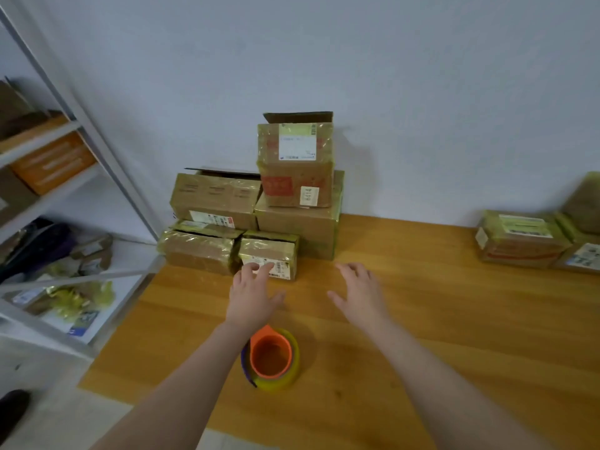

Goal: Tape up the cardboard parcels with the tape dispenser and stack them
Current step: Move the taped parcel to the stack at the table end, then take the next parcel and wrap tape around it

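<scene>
A pile of taped cardboard parcels stands at the back left of the wooden table (422,319). The small front parcel (276,250) has a white label. My left hand (253,293) reaches to it with straight fingers, the fingertips at its label. My right hand (360,290) hovers open over the table to the right of that parcel, holding nothing. Behind are a low parcel (198,250), a wide parcel (214,198), a large box (298,225) and an upright parcel (295,164) on top. The tape dispenser (271,358), orange core with yellow tape, lies between my forearms.
More taped parcels (519,238) lie at the table's right edge. A metal shelf rack (65,203) with boxes and packing scraps stands to the left of the table. A white wall closes off the back.
</scene>
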